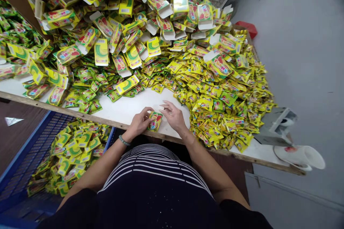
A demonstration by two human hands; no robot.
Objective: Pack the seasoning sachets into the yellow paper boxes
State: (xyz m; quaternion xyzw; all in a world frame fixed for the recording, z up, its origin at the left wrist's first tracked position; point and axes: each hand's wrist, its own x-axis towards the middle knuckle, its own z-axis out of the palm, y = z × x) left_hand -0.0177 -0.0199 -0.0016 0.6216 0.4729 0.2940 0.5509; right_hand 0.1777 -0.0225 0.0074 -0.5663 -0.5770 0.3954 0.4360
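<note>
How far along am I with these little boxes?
The boxes in the crate look closed, so probably done. Your left hand holds one box, its top flap apparently up by your right hand. Apparently left: the open-ended boxes and loose packets heaped on the table.

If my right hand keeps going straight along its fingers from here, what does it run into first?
Most likely the pale open top of the small box, with the fingers of the left hand just beyond. Whether the right hand already touches the box is unclear.
</note>
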